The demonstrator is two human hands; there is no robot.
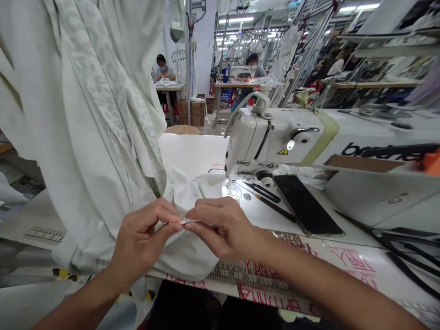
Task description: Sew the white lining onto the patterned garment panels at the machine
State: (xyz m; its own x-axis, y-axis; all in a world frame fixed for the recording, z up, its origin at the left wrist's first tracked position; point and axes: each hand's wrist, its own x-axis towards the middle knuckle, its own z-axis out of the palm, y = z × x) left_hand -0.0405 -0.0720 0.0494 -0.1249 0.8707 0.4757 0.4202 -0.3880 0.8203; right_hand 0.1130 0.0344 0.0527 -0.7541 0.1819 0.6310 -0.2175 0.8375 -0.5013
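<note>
My left hand (146, 233) and my right hand (223, 224) meet at the front of the sewing table. Each pinches the edge of a small white piece of fabric (186, 221) between thumb and fingers, the two grips almost touching. Under and behind them lies a bunched white garment (202, 252), which reaches back toward the needle area of the sewing machine (254, 142). More pale fabric (92, 119) with a faint spotted pattern hangs in long folds at the left. Whether the pinched piece belongs to the garment, I cannot tell.
Right of the needle lie black thread snips (266, 192), a thin dark tool (275, 207), a phone (305, 204) and large black scissors (388, 238). A measuring tape (247, 278) runs along the front edge. Two people sit at tables farther back, near cardboard boxes (192, 113).
</note>
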